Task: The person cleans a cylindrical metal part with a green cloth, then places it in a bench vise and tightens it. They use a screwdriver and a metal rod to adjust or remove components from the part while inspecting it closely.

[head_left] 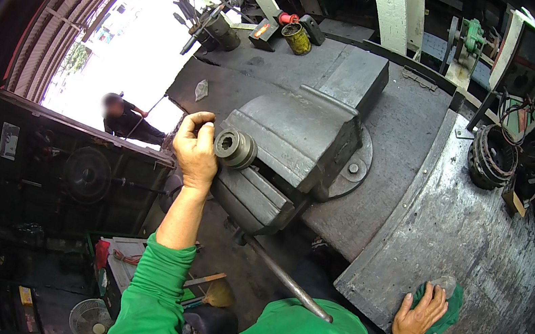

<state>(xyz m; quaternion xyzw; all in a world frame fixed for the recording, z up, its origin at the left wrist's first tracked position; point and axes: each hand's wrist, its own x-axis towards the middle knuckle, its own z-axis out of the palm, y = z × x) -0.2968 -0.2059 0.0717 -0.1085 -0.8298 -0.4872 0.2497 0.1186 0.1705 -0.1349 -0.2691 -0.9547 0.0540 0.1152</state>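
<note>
One metal cylinder [237,150] sits just right of the left grip [196,157], at one vise [289,132], bored end toward the camera, long axis slanting away rightward; whether the curled fingers grasp it is unclear. Beneath the right grip [421,315], its hold also unclear, one green cloth [449,318] lies on the tabletop [469,243].

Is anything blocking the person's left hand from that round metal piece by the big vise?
No, nothing visible does. The left hand is right beside the round metal piece, with the vise on the far side. Whether they touch is hard to tell.
</note>
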